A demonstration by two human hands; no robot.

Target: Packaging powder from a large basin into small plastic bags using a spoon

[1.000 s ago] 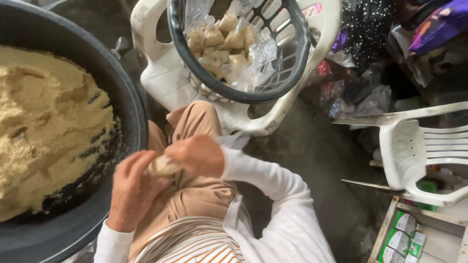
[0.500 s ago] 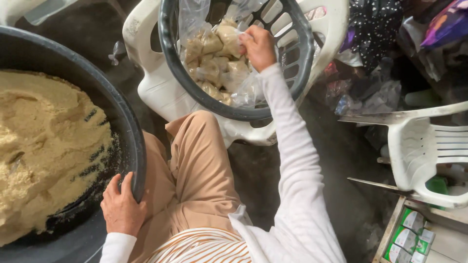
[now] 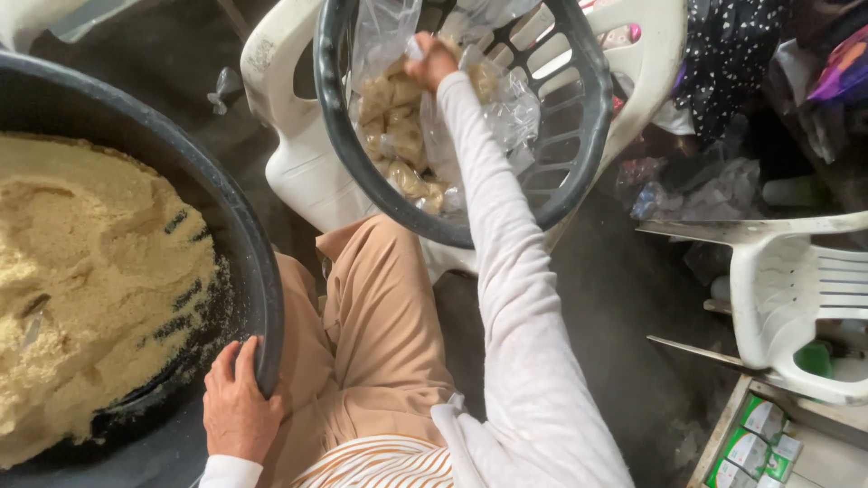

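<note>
Your right hand [image 3: 432, 61] reaches at full stretch into the dark plastic basket [image 3: 579, 154], fingers closed on the clear plastic bag [image 3: 398, 36] that lines it. Whether a packet is also pinched in that grip cannot be told; the knuckles hide it. The filled packets [image 3: 398, 136] lie heaped low in the bag on the near side, kept together by the plastic.

Your left hand [image 3: 237, 407] is curled over the near rim of the large black basin [image 3: 258, 271], fingers hooked inside the wall and thumb outside. This looks like a steadying hold on the basin while your body leans forward. The yellow crumbly meal [image 3: 90, 289] fills most of the basin, scooped lower on the side towards your hand.

The basket rests tilted on a white plastic chair [image 3: 298, 172], its rim just above your knee [image 3: 380, 271]; the tilt brings the opening within reach. Open room is narrow: basin rim and thigh are touching or nearly so, and the basket's edge overhangs the lap. To your right, a second white chair [image 3: 796, 289] and a tray of small green-and-white cartons [image 3: 759, 434] border the dark floor [image 3: 615, 307].
</note>
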